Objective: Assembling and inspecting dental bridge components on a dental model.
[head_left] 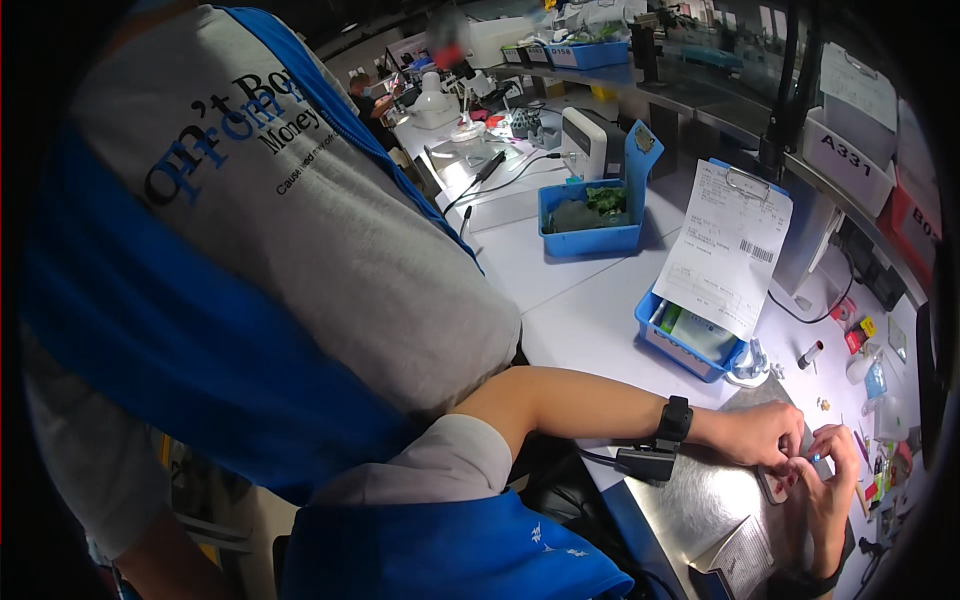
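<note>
My left hand (760,435) comes in from the left with a black band and device on the wrist, its fingers curled downward. Facing it, my right hand (833,475) is bent with thumb and fingers together. The fingertips meet over a small flat pinkish piece with reddish spots (777,487); what each hand pinches is too small to name. A tiny bluish bit (816,458) shows at the right fingers. Below them lies a grey metallic work mat (690,500), with a folded printed paper (742,560) on it.
A blue bin (685,350) with a clipboard of papers (725,245) stands beyond my hands. Farther back is another blue bin (592,240) with green items. Small tools and bottles (865,365) crowd the right side. A co-worker in a blue vest (300,250) stands close on the left.
</note>
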A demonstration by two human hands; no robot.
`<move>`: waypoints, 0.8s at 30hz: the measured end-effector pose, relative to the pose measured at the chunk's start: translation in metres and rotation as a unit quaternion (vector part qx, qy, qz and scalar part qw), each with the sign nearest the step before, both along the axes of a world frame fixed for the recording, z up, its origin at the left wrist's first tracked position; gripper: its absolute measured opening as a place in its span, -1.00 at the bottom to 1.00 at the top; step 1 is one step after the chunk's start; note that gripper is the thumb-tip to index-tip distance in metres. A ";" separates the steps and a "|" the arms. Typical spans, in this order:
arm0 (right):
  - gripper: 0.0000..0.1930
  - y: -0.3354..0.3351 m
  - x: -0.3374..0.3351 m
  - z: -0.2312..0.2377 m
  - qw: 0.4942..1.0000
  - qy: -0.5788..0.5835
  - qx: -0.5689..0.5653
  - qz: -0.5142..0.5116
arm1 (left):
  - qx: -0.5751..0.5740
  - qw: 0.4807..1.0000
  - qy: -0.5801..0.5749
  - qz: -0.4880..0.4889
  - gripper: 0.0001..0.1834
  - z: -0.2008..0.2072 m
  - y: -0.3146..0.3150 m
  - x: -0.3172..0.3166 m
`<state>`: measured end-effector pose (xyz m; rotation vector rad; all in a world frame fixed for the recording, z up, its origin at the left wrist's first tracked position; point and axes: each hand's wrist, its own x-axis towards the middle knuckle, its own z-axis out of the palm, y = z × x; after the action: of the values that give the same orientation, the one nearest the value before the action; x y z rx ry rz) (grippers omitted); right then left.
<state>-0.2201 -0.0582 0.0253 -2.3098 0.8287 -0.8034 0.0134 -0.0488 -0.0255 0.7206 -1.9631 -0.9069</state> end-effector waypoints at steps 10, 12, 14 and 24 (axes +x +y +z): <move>-0.78 0.010 0.013 0.011 1.000 0.000 0.022 -0.009 | -0.005 1.000 -0.012 0.002 -0.81 -0.003 -0.002 0.000; -0.79 0.010 0.017 0.002 0.998 -0.058 0.013 -0.012 | -0.016 1.000 0.008 -0.001 -0.81 -0.005 -0.003 -0.001; -0.76 0.007 0.007 -0.005 0.996 -0.094 -0.010 -0.006 | -0.002 1.000 0.002 -0.002 -0.81 0.001 0.001 -0.001; -0.78 0.009 0.007 -0.002 0.995 -0.102 -0.012 0.003 | 0.011 1.000 0.016 -0.014 -0.84 0.008 0.001 -0.002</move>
<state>-0.2131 -0.0493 0.0234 -2.2042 0.7245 -1.0327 0.0117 -0.0481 -0.0173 0.6886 -1.9433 -0.9522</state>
